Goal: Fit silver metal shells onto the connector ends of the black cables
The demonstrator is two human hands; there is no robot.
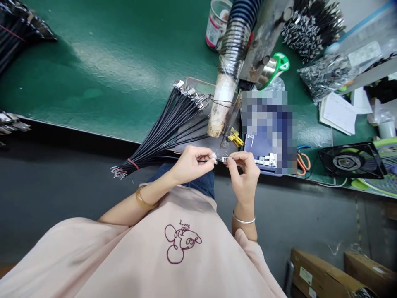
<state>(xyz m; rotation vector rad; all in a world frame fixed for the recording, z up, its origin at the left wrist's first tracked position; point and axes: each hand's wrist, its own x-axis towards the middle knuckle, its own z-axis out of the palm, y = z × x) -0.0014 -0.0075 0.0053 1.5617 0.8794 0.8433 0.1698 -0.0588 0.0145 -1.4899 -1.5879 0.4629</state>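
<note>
My left hand (194, 163) is closed in a pinch on the end of a black cable, with white covers on its fingertips. My right hand (245, 171) pinches a small silver metal connector (224, 159), which lies in line with that cable end. Whether the two are joined is too small to tell. Left of my hands lies a bundle of black cables (158, 128), tied by a red band near its wire ends, with metal connectors at its far ends. A blue tray (260, 145) with several small metal connectors sits right of them, partly blurred out.
A ribbed hose with a pale nozzle (218, 109) hangs just beyond my hands. Nearby are a yellow clip (236, 137), a solder spool (268, 72), orange-handled scissors (304, 163) and a black fan (350, 159). More cable bundles (18, 35) lie on the green table (108, 62).
</note>
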